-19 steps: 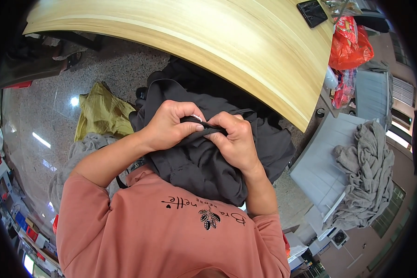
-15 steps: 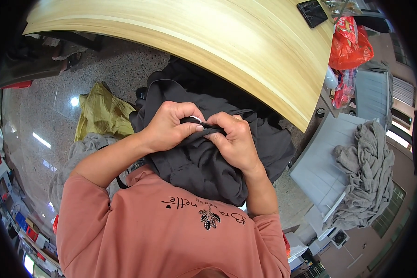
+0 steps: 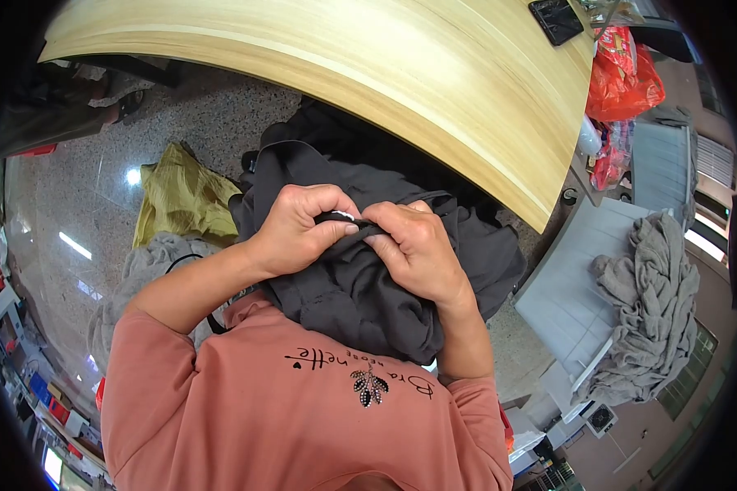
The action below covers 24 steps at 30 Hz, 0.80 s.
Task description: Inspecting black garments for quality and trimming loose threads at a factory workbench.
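A dark grey garment [image 3: 344, 303] lies bunched over my lap, its far part reaching under the table edge. My left hand [image 3: 301, 227] pinches a folded edge of it between thumb and fingers, with a small white bit showing at the fingertips. Close beside it, my right hand [image 3: 413, 245] grips the same edge, thumb below and fingers on top. The fingertips of both hands almost meet. What lies inside the fold is hidden.
A wood-grain table [image 3: 344, 49] stands ahead, with a black phone [image 3: 556, 20] at its far right. Grey cloth [image 3: 651, 303] is heaped on a grey surface [image 3: 569, 262] at right. A red plastic bag [image 3: 626, 82] is beyond. An olive sack [image 3: 180, 192] and grey fabric [image 3: 151, 270] lie left.
My fingertips have shifted slightly along the garment's edge, and my right hand has turned a little. Both hands keep their pinch; the garment stays in place.
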### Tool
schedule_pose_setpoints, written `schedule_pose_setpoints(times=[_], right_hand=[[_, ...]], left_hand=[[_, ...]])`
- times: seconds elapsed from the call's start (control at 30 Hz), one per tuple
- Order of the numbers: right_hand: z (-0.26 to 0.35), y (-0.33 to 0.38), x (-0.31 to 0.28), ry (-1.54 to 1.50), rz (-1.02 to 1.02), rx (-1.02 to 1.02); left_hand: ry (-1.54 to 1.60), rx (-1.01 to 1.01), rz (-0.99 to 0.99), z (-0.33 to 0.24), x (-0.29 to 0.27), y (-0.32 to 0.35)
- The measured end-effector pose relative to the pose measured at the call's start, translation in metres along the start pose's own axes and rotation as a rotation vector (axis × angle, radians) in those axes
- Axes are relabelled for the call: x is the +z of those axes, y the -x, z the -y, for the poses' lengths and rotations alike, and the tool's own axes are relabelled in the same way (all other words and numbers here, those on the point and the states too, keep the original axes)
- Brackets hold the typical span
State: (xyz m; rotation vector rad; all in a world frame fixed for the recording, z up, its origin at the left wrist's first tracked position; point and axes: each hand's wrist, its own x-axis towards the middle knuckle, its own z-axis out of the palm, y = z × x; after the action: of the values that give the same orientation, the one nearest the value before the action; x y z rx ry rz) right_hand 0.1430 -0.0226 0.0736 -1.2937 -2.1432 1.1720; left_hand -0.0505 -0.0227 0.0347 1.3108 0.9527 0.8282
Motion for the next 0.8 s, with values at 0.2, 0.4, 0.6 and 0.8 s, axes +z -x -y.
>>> schedule_pose_setpoints(times=[0.2,0.4,0.6,0.8], right_hand=[[-0.004,0.000,-0.001,0.023,0.012,-0.047],[0.002,0.003,0.006,0.080,-0.139,-0.061],[0.004,0.001,0.018,0.351,-0.429,-0.188],[-0.008,0.004,0.018,0.346,-0.626,-0.319]], left_hand=[[-0.008,-0.031,0.046,0.002,0.000,0.001],[0.012,0.058,-0.003,0.004,0.004,0.000],[-0.237,0.377,-0.319,-0.004,0.025,-0.006],[-0.310,0.539,-0.242,-0.010,0.033,-0.006]])
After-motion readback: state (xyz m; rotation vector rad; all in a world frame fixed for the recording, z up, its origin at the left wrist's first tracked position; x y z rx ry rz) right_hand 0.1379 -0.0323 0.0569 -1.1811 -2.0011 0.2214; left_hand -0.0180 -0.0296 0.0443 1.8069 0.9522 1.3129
